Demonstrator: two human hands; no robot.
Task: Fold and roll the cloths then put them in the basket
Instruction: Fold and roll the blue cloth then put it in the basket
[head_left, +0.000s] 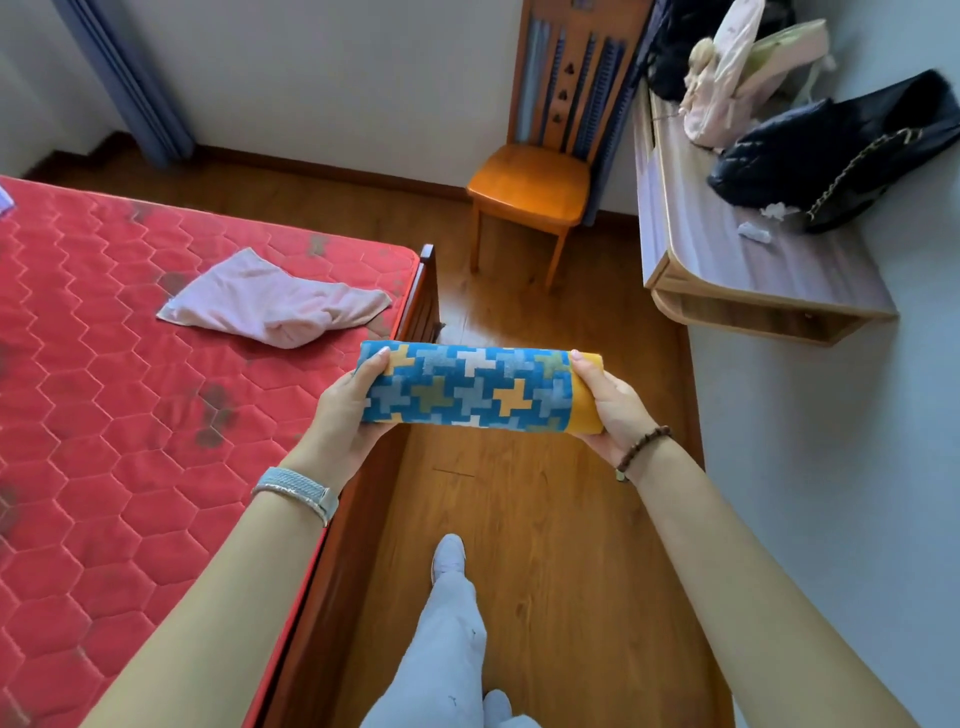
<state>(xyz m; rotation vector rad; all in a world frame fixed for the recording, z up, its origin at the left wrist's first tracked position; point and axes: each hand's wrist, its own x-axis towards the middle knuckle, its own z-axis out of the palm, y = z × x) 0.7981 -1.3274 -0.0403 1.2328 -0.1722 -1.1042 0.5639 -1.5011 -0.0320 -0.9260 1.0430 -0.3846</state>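
Carry the rolled blue-and-yellow towel (467, 389) level, left hand (345, 410) and right hand (613, 410) gripping its ends with fingers (376, 359) curled round, to avoid unrolling before the unseen basket.

Both bare arms reach forward and converge. The left hand (345, 415) grips one end of the rolled cloth (467, 389), the right hand (615, 410) the other, thumbs on top

no readable text, no labels, no brands, no numbers, no signs
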